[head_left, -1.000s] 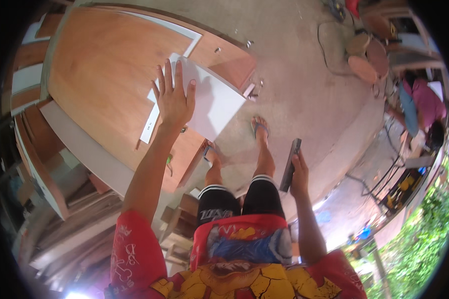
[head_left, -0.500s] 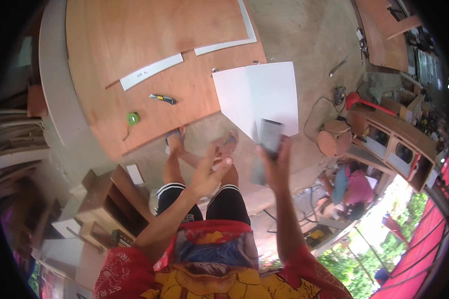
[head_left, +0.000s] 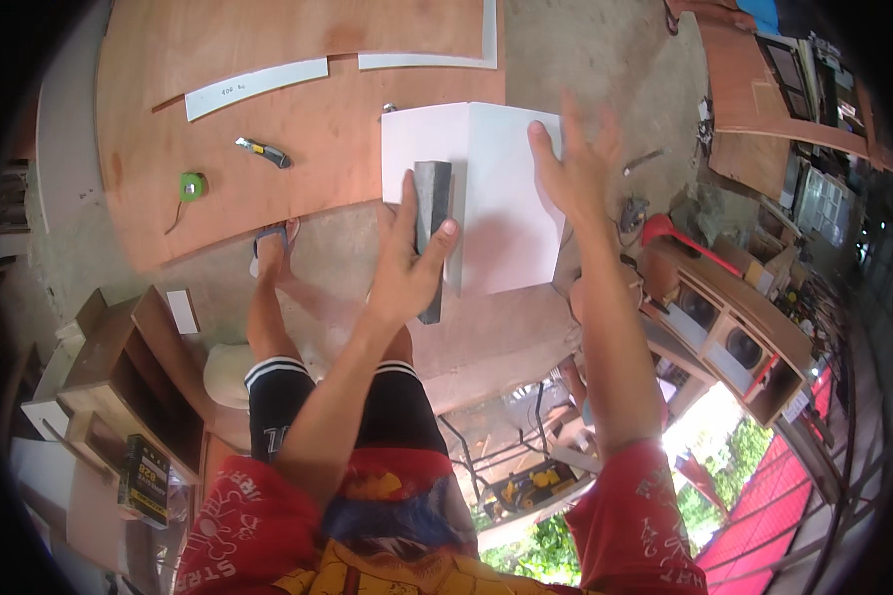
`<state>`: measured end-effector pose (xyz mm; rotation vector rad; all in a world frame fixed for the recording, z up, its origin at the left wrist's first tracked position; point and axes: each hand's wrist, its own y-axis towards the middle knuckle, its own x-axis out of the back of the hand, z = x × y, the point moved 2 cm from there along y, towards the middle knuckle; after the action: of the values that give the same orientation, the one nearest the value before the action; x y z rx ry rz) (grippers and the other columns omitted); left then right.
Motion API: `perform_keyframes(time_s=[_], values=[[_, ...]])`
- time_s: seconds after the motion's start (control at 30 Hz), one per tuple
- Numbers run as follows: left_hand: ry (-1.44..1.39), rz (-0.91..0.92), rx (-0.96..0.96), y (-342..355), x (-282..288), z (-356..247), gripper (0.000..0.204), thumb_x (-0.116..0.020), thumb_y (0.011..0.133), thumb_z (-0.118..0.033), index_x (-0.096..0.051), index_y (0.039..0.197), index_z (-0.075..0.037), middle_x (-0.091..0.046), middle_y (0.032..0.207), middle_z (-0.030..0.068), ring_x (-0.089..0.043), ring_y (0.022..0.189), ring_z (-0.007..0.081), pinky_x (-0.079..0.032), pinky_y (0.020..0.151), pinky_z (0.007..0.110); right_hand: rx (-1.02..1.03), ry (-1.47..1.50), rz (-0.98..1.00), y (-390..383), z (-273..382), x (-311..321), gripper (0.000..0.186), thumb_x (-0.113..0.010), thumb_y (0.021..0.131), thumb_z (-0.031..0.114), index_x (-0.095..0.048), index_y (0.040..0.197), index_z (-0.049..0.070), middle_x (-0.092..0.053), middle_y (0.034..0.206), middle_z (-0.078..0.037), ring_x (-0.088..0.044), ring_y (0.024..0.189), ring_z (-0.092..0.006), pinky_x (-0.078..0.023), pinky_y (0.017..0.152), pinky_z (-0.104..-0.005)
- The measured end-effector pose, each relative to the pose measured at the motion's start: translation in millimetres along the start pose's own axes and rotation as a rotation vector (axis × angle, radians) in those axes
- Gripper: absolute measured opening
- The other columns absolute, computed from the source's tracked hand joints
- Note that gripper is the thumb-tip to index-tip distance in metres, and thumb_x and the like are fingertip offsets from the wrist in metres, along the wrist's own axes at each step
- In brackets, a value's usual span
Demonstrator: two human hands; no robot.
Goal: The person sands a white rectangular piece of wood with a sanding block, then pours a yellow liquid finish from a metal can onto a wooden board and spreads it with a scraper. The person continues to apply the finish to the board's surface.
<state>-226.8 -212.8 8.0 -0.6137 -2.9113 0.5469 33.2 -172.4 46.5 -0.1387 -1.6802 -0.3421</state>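
Observation:
My left hand (head_left: 412,263) grips a long dark grey block (head_left: 432,188), upright over the left part of a white panel (head_left: 506,248), which shows two faces meeting along a vertical seam. My right hand (head_left: 580,169) is open at the panel's upper right edge, its fingers spread and blurred. The panel overlaps the right edge of a plywood sheet (head_left: 159,149). On the sheet lie a green tape measure (head_left: 191,185), a utility knife (head_left: 264,152) and a white strip (head_left: 258,89).
Wooden boxes (head_left: 129,377) stand at lower left. A wooden cabinet (head_left: 724,337) with round openings is at right, beside a red object (head_left: 665,228). Plywood boards (head_left: 754,144) lie upper right. A person, partly hidden behind my right arm (head_left: 610,337), shows a leg (head_left: 571,382).
The grey block has passed from my right hand to my left. My right hand has moved up to the white panel and opened. My view has turned, bringing more of the right side in.

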Motion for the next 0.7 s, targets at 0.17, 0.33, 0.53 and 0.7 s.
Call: perform_keyframes(time_s=[0.17,0.33,0.53,0.7], values=[[0.184,-0.116,-0.065,-10.6,-58.6,13.4,0.07,-0.047,0.114,-0.035,-0.022,0.17,-0.001,-0.044,0.118,0.0219,-0.047,0.104,0.0338,-0.043,0.105,0.041,-0.266,0.495,0.138,-11.7,4.8,-32.4,0.054,-0.052,0.105,0.062,-0.059,0.149,0.032,-0.054,0.13,-0.023,-0.065,0.109,-0.0459,-0.057,0.089,-0.0557],[0.181,-0.197,-0.076,80.6,-53.9,-33.4,0.06,-0.04,0.115,-0.028,-0.031,0.167,0.0,-0.045,0.146,0.0244,-0.045,0.128,0.0398,-0.034,0.115,0.046,-0.303,0.527,0.161,-8.6,2.7,-26.1,0.05,-0.051,0.106,0.064,-0.062,0.145,0.034,-0.054,0.119,-0.022,-0.067,0.094,-0.044,-0.058,0.08,-0.0544],[0.517,-0.238,-0.242,-7.1,-65.6,-9.9,0.057,-0.045,0.114,-0.021,-0.034,0.166,0.002,-0.054,0.153,0.024,-0.051,0.133,0.0393,-0.039,0.114,0.044,-0.373,0.495,0.275,-11.3,2.2,-22.0,0.05,-0.051,0.107,0.062,-0.064,0.144,0.033,-0.057,0.124,-0.025,-0.065,0.102,-0.0436,-0.056,0.087,-0.0524],[0.254,-0.22,-0.109,85.3,-51.8,-51.6,0.058,-0.05,0.114,-0.023,-0.035,0.166,-0.001,-0.058,0.147,0.026,-0.055,0.12,0.0397,-0.043,0.107,0.044,-0.306,0.51,0.163,-5.8,1.7,-24.9,0.05,-0.052,0.106,0.062,-0.064,0.144,0.032,-0.053,0.12,-0.025,-0.066,0.098,-0.0435,-0.058,0.081,-0.0532]])
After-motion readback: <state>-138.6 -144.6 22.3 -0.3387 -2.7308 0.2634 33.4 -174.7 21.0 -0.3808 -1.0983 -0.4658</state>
